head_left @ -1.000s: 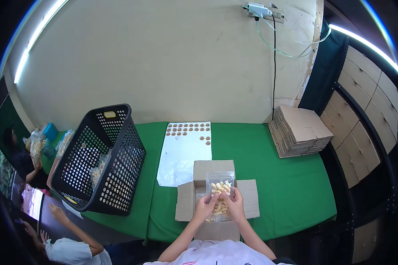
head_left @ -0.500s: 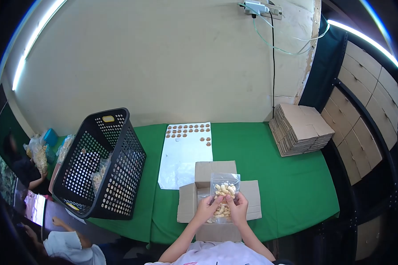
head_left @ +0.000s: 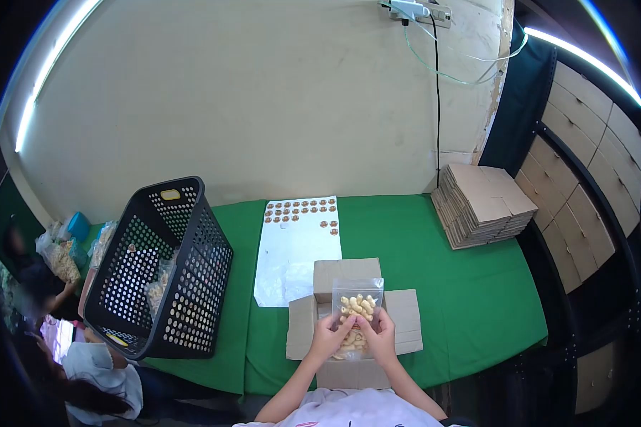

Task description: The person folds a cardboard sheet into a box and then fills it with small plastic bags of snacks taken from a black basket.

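Observation:
A clear plastic bag (head_left: 358,293) of pale, curved snack pieces is held upright over an open cardboard box (head_left: 404,320). My left hand (head_left: 329,337) grips its left side, and my right hand (head_left: 380,337) grips the right side. Both thumbs press on the bag's front, near its middle, over a small label that they mostly hide. The box has its flaps folded outward, and its inside is largely covered by the bag and my hands. Behind it lies a white sheet (head_left: 285,260) with rows of round brown stickers.
At the left stands a black perforated basket (head_left: 196,285) with bags inside. Stacked flat cardboard (head_left: 481,206) lies at the back right. Two people are at the far left, one in a white top (head_left: 103,373). Filled bags (head_left: 63,260) are near them. Drawers (head_left: 584,171) stand right.
The bag and my hands have shifted slightly left, with the thumbs closer together over the label. At the far left, the person in the white top has leaned and moved.

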Action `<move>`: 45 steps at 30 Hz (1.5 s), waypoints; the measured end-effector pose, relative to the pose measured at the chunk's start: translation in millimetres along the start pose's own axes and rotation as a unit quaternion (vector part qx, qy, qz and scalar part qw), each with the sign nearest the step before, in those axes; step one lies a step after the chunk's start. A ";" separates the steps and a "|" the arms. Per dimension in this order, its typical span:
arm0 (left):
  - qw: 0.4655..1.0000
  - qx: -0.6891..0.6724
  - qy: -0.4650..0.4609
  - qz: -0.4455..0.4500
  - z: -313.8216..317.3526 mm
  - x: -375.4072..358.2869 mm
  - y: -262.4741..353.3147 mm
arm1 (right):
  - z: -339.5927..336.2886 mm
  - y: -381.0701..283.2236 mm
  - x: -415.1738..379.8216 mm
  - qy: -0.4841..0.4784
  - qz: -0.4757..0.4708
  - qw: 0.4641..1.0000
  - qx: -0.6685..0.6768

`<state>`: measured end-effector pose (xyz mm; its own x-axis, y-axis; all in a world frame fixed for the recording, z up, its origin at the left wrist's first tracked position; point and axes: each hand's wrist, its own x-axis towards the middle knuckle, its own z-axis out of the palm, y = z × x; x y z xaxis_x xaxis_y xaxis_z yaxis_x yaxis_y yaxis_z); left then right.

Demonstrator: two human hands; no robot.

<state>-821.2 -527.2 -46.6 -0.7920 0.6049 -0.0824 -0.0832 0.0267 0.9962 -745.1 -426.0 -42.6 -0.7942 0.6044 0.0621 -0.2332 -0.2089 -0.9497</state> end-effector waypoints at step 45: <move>0.998 -0.042 -0.015 -0.047 -10.1 0.2 -27.2 | -18.2 14.3 4.9 -0.033 0.098 0.995 0.018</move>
<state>-825.2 -535.8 -74.0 -0.7601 0.6265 -0.1723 -0.2072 0.0176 0.9781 -742.0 -412.1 -61.4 -0.8607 0.4989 -0.1014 -0.0897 -0.3446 -0.9345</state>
